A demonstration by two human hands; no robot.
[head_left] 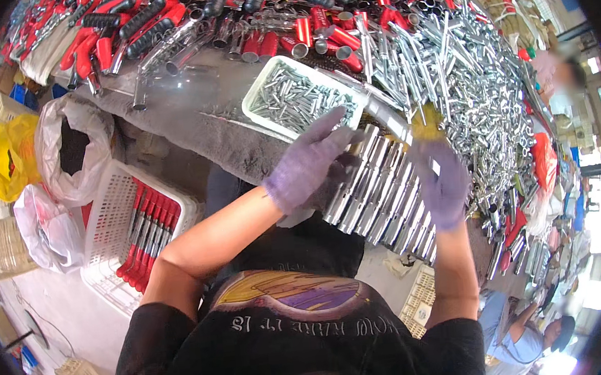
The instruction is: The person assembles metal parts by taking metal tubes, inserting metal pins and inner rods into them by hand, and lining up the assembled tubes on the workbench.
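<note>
My left hand [309, 159], in a purple-grey glove, is over the left end of a row of shiny metal tubular parts [380, 198]. Its fingers are stretched out and apart, with the tips by the near side of a white tray [260, 114]. Many small metal pins [292, 97] fill that tray. At the right end of the row is my gloved right hand [443, 182], smeared by motion. A small bright patch shows at its fingers, but I cannot make out whether it holds anything. The tubular parts lie side by side near my body.
A big heap of loose metal parts [477, 79] covers the bench's right side. Red-and-black handled tools [150, 22] pile up at the back. On the left, a white basket [99, 251] holds red-handled tools beside white and yellow bags [5, 160]. Another person [520, 332] is at lower right.
</note>
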